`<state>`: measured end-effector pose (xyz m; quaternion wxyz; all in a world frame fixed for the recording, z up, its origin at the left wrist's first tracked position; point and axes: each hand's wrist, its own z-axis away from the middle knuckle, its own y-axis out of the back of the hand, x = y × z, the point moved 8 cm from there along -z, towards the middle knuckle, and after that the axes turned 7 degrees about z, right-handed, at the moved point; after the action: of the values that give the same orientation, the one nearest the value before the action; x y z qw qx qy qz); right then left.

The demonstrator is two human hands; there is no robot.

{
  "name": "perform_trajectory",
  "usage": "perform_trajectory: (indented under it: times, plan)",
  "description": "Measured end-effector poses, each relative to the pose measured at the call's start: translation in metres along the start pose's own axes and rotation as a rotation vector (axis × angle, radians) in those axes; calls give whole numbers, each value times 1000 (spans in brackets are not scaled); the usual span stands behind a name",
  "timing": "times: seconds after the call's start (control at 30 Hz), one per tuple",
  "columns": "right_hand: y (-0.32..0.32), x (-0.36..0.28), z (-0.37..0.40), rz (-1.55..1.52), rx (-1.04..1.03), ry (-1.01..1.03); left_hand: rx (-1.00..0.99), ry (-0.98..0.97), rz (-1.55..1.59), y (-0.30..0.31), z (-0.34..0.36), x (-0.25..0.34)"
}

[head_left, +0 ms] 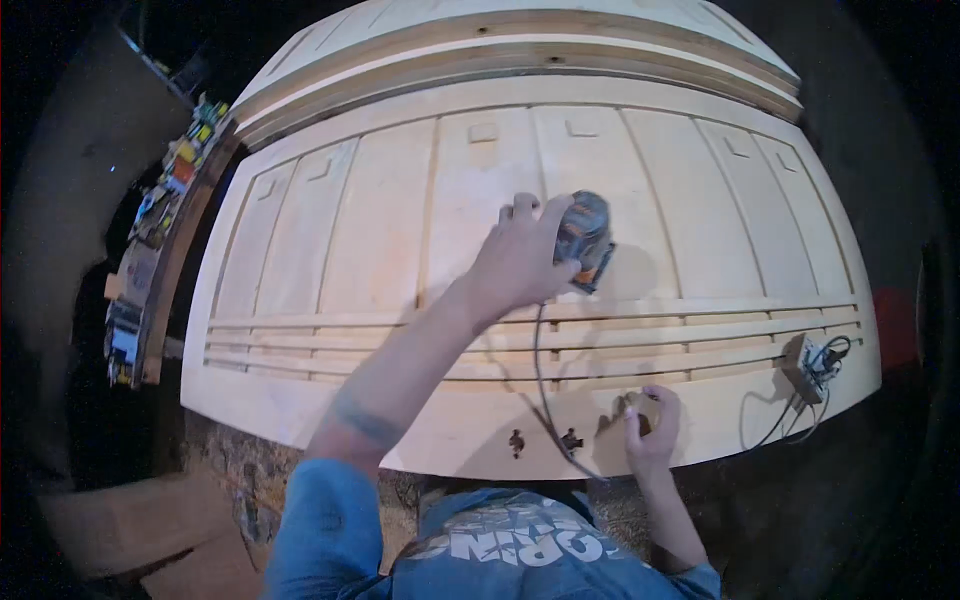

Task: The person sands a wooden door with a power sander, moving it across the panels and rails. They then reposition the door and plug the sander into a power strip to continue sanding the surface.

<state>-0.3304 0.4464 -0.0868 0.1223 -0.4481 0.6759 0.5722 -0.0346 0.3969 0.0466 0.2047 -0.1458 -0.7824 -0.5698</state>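
Note:
My left hand (515, 255) is wrapped round the side of a dark blue-black electric sander (584, 238) with orange marks. The sander rests on a large pale wooden door panel (390, 220) with long grooves. From it a dark cord (541, 370) runs back across the panel toward my body. Near the panel's front edge, my right hand (655, 425) hovers or rests lightly with curled fingers. A gap shows between its thumb and forefinger, and I see nothing held there. Two dark cut-outs (572, 440) lie to its left.
More wooden panels (520, 45) are stacked at the far side. A power socket box (805, 370) with plugs and cables sits on the panel's right front. Along the left stands a shelf (170, 270) crowded with small items. Cardboard (130, 520) lies at lower left.

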Motion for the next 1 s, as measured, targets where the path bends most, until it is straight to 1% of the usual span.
perform_trajectory:
  times: [0.07,0.1,0.2,0.23,0.33,0.43,0.57,0.63,0.73,0.77,0.87,0.97,1.0]
  plan:
    - [3,-2,0,-6,28,-11,-244,112,-43,-36,-48,-8]
    - [5,-3,0,1,41,-10,-363,172,-67,-54,-62,-10]
    - [10,-2,-2,7,76,-22,-421,200,-174,-81,-84,-6]
    - [11,-2,-2,1,85,-33,-409,206,-233,-82,-84,-3]
    - [8,-1,1,18,76,-23,-396,183,-191,-79,-86,-4]
    - [8,-2,-2,42,67,-4,-329,165,-113,-71,-89,-15]
    - [11,-7,-5,57,61,-31,-245,204,-34,-37,-80,-41]
    - [9,-6,-5,103,57,-8,-224,247,-32,-18,-77,-58]
    - [9,-9,-7,144,49,1,-275,200,-120,-8,-84,-81]
    - [9,-9,-7,161,49,-1,-291,223,-133,-7,-87,-88]
    - [13,-19,-8,165,88,7,-344,238,-97,-15,-95,-109]
    - [10,-19,-12,220,91,50,-345,287,40,-24,-104,-124]
    - [9,-20,-13,230,82,49,-322,252,20,-28,-106,-125]
